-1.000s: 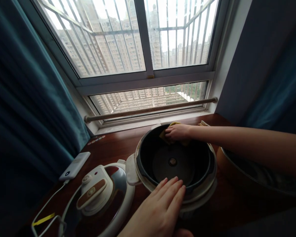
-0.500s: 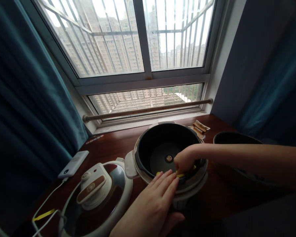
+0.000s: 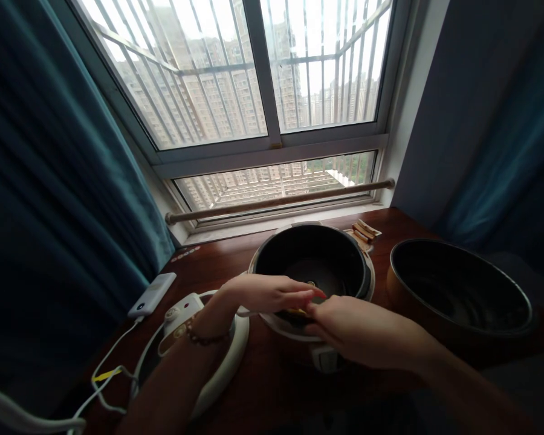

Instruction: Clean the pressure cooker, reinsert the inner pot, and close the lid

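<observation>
A round electric cooker with a dark inner pot (image 3: pixel 294 241) stands in front of me with its top uncovered. Both my hands meet over its near rim. My left hand (image 3: pixel 267 293) reaches across from the left, fingers stretched out together, their tips by the right hand. Closed fingers of my right hand (image 3: pixel 353 326) grip a small yellow piece, which looks like a cloth (image 3: pixel 299 313). Most of it is hidden under the hands. Beneath my left forearm, the cooker's white and dark lid (image 3: pixel 240 347) lies on the table.
At the right stands another dark pot (image 3: pixel 462 290). A small packet of brown sticks (image 3: pixel 366 229) lies behind the cooker. On the left are a white power bank (image 3: pixel 152 295) and its white cable (image 3: pixel 106 356). The wooden table (image 3: pixel 217 266) borders a barred window (image 3: pixel 217 90) between blue curtains.
My right hand has come up from inside the pot to its near rim. My left hand has swung from the near side to reach across from the left. The view has shifted slightly.
</observation>
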